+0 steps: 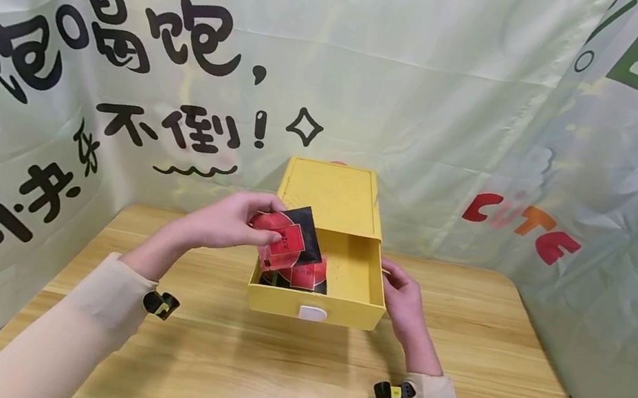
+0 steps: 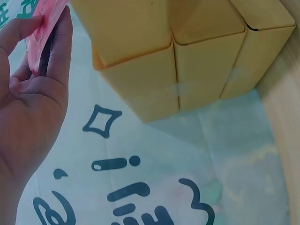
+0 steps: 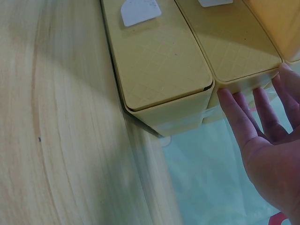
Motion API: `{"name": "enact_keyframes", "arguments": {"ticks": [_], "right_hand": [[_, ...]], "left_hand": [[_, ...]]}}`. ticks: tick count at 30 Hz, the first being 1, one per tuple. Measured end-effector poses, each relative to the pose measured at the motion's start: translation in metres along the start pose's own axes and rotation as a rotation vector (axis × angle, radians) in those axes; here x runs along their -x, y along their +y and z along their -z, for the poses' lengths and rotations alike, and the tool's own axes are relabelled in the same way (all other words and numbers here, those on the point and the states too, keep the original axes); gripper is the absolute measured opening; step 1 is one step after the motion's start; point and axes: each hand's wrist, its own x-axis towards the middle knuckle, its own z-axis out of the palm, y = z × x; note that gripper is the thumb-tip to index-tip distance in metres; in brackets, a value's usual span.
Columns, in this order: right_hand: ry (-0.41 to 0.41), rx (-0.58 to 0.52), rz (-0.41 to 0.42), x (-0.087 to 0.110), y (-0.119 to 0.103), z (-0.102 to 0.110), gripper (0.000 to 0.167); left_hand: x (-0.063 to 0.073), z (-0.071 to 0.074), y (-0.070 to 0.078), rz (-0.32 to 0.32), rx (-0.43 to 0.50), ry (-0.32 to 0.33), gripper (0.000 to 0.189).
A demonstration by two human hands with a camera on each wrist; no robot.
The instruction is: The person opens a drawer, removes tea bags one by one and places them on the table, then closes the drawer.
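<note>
My left hand (image 1: 234,219) pinches a red and black sachet (image 1: 290,242) between thumb and fingers, over the left part of a pulled-out yellow drawer (image 1: 355,267). In the left wrist view the sachet (image 2: 40,40) is seen nearly edge-on. Another red and black sachet (image 1: 306,277) lies inside the drawer, partly hidden by the held one. My right hand (image 1: 403,299) is at the right side of the yellow drawer cabinet (image 1: 329,194). In the right wrist view, its fingers (image 3: 236,112) extend with their tips at the cabinet's side edge.
The drawer front bears a white pull tab (image 1: 312,313). More closed drawers (image 3: 164,61) of the stacked cabinet show in the right wrist view. It stands at the back of a wooden table (image 1: 291,375), before a printed cloth backdrop (image 1: 434,106) that also hangs along both sides.
</note>
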Motion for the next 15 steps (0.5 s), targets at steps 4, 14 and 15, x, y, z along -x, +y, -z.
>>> {"name": "enact_keyframes", "arguments": {"ticks": [4, 14, 15], "right_hand": [[-0.001, 0.008, -0.002, 0.0, 0.001, 0.001, 0.035], [-0.001, 0.008, 0.0, -0.001, 0.002, 0.001, 0.035], [-0.001, 0.008, 0.0, -0.001, 0.002, 0.001, 0.035]], "left_hand": [[0.005, 0.007, -0.003, -0.009, 0.026, 0.038, 0.02], [0.021, 0.025, -0.008, -0.036, 0.095, 0.155, 0.027], [0.023, 0.027, -0.008, -0.035, 0.085, 0.169, 0.028]]}}
